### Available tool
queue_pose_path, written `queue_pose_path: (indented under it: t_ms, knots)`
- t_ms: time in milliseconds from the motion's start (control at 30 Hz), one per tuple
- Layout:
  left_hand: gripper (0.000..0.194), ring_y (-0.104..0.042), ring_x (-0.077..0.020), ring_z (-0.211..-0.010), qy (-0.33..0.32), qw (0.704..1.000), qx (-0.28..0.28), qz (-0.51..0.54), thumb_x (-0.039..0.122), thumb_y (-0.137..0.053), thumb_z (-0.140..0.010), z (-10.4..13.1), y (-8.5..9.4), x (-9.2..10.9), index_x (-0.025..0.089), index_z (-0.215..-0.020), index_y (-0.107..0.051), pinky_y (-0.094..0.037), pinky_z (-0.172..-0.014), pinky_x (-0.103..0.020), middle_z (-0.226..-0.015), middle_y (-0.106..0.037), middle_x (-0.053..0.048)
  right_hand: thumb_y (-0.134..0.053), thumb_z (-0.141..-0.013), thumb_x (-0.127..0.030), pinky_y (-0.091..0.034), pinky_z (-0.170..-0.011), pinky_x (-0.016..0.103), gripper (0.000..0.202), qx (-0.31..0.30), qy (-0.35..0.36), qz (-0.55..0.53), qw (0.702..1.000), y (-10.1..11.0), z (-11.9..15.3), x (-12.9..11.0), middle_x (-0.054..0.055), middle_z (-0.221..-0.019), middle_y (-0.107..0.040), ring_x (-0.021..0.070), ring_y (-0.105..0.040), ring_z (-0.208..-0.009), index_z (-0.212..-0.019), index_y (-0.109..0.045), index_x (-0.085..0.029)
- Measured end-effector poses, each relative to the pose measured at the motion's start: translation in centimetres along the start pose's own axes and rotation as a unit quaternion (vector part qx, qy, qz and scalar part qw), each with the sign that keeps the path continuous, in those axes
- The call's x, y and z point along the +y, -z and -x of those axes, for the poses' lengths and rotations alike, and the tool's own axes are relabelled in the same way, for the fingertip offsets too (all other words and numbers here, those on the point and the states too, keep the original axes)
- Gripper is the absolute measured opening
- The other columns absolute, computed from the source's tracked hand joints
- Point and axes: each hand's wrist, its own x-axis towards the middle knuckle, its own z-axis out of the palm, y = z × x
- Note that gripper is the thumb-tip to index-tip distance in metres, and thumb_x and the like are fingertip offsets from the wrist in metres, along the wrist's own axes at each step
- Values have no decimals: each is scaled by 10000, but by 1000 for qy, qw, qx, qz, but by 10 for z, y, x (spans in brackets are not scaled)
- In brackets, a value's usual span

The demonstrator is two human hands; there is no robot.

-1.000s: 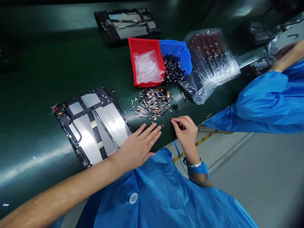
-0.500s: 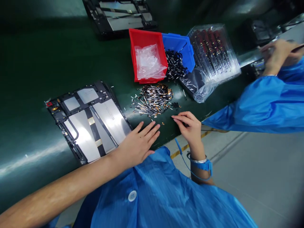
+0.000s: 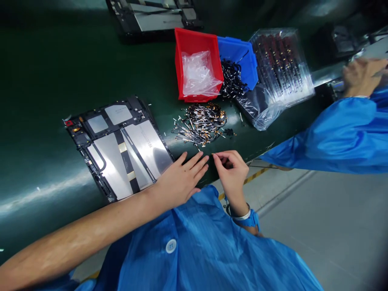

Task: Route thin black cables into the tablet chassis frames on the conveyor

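My left hand (image 3: 180, 180) lies flat with fingers apart at the table's front edge, beside the lower right corner of an opened tablet (image 3: 146, 139). The tablet shows silver battery panels and dark ribbon cables. To the right, my right hand (image 3: 232, 171) pinches a tiny gold-coloured part (image 3: 213, 154) between thumb and index finger, just off the left fingertips. Its exact kind is too small to make out. Above both hands sits a pile of short black cables (image 3: 201, 123) with silver and gold ends. Small black bits (image 3: 229, 132) lie right of the pile.
Behind the pile stand a red bin (image 3: 198, 42) with clear plastic bags and a blue bin (image 3: 236, 46) with black cables. A clear plastic tray (image 3: 281, 64) of parts is beside them. Another opened tablet (image 3: 157, 18) lies at the back. A co-worker's sleeve (image 3: 339, 125) reaches in at right.
My right hand has moved left and closed on the tiny gold part, which lay on the table before. The left hand stays flat. The view has shifted slightly.
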Motion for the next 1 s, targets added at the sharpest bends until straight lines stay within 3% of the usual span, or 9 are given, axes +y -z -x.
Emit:
queue_pose_path:
  t_ms: [367, 733, 867, 1000]
  knots:
    - [634, -275, -309, -1442, 3, 1000, -9, -1, 458, -488, -947, -1, 3, 1, 91, -1455, -390, -316, -1119, -514, -1542, -280, -141, -608, -868, -195, -503, -634, 281, 109, 39, 115, 110, 986, -6, 13, 4, 47, -765, -661, 156, -609, -716, -802, -693, -177]
    - [646, -242, -305, -1454, 6, 999, -41, -14, 453, -465, -960, 0, 7, 2, 82, -1475, -342, -332, -1105, -496, -1557, -233, -131, -638, -830, -200, -482, -569, 255, 96, 9, -7, 13, 1000, -4, 12, 2, 13, -759, -640, 119, -568, -630, -784, -721, -190]
    - [642, -259, -306, -1448, 7, 1000, -29, -9, 442, -470, -957, 0, 6, 2, 83, -1474, -343, -337, -1095, -491, -1557, -245, -127, -643, -829, -218, -478, -557, 263, 87, 15, 4, 22, 1000, -5, 13, 3, 19, -769, -641, 126, -567, -632, -800, -723, -197]
    - [662, -259, -309, -1447, 10, 1000, -26, -9, 447, -465, -957, 0, 3, 2, 72, -1483, -319, -327, -1095, -487, -1562, -237, -131, -602, -867, -230, -495, -640, 306, 130, 35, 74, 95, 992, -6, 20, 2, 41, -790, -646, 161, -589, -717, -861, -731, -216]
